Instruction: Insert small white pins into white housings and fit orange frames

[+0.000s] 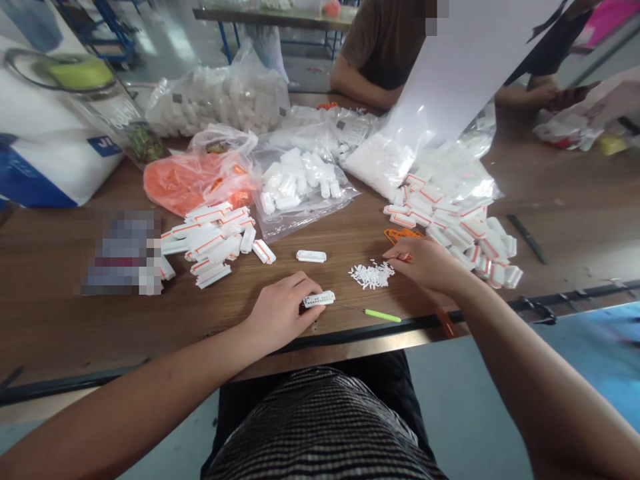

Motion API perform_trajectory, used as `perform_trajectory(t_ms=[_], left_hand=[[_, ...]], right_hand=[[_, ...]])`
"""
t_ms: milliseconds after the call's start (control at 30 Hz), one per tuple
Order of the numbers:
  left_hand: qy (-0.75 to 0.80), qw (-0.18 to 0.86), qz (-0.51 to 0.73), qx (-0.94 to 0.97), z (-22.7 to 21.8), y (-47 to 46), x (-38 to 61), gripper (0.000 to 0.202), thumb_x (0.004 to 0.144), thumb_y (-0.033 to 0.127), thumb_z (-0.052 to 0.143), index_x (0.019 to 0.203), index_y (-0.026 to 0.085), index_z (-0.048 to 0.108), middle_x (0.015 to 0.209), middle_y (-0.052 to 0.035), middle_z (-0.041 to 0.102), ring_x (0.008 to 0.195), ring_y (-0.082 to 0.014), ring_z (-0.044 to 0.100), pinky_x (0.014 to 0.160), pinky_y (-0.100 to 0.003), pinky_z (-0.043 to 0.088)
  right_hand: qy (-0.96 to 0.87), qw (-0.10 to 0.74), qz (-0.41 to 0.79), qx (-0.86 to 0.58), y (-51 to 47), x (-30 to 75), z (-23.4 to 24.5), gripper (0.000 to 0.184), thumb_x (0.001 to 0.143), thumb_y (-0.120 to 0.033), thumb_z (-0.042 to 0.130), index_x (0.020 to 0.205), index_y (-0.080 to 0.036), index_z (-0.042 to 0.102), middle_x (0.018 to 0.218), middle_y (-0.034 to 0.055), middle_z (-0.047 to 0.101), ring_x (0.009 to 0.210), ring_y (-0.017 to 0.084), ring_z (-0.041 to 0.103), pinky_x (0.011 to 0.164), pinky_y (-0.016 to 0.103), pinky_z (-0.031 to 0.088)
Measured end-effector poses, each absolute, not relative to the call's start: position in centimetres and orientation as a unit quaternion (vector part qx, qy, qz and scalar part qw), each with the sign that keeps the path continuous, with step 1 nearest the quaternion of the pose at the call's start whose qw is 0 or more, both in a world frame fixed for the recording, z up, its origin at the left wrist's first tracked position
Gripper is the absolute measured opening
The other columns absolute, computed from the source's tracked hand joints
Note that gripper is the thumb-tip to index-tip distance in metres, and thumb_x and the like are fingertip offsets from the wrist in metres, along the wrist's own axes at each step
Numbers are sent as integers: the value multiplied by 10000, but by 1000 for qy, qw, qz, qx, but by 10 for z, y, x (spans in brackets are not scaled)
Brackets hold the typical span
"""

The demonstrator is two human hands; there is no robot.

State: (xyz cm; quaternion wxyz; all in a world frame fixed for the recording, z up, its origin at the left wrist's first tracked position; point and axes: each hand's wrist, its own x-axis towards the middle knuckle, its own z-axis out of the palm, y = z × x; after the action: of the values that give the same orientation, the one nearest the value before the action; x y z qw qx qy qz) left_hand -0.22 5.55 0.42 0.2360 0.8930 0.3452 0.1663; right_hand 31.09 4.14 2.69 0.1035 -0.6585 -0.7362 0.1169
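White plastic block (pixel 323 299), narrow and oblong with rows of small dark openings on its upper face, is above the table (pixel 150 333) just in from the near side; the left hand (pixel 280 310) has its grip closed on one end, fingers beyond and thumb on the near side. At two o'clock from it, the right hand (pixel 425 263) is at the border of a loose heap of tiny white pegs (pixel 371 275), thumb and forefinger close together (whether a peg is pinched there, I cannot tell). Between three and four o'clock lies a thin tool (pixel 383 316) with a bright green handle. A second block (pixel 311 256) lies between eleven and twelve. Heaps of orange-striped housings sit at ten (pixel 213 247) and, farther out, two (pixel 460 230). Wood grain shows around the second block, leaving some room; at six o'clock the dark-trimmed front edge (pixel 350 335) is near.
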Motion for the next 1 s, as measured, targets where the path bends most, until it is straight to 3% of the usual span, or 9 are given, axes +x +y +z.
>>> perform_trajectory(t_ms=[167,500,667,867,1000], left_hand=[[348,231,163,894,5,56,-3,86,875,266,643,939,213,622,909,2,646,780,-163,628,712,-310,504],[349,229,168,893,4,55,-3,93,868,262,658,943,215,628,908,3,652,792,-171,636,715,-318,509],[344,233,170,894,5,55,-4,100,877,265,656,963,217,635,917,3,653,771,-162,633,708,-313,506],[334,239,178,894,4,55,-5,113,874,261,658,977,216,646,935,-2,657,753,-154,626,697,-303,503],[335,239,178,894,5,55,-5,109,883,270,645,976,214,650,934,-8,659,740,-153,622,686,-304,502]], right_hand=[[-699,86,141,-696,38,314,29,192,799,-284,562,757,-213,735,726,17,738,643,176,628,617,281,409],[-738,89,109,-659,38,309,32,207,795,-232,519,780,-214,725,741,18,727,707,190,640,651,288,410],[-729,52,94,-676,36,303,34,225,790,-246,517,624,-221,668,598,-2,670,610,169,595,620,282,370],[-731,85,84,-672,38,303,32,204,799,-262,518,707,-226,696,718,17,729,686,193,626,634,284,380],[-705,71,83,-700,36,304,33,229,817,-300,519,644,-225,650,598,-2,668,590,175,582,602,288,346]])
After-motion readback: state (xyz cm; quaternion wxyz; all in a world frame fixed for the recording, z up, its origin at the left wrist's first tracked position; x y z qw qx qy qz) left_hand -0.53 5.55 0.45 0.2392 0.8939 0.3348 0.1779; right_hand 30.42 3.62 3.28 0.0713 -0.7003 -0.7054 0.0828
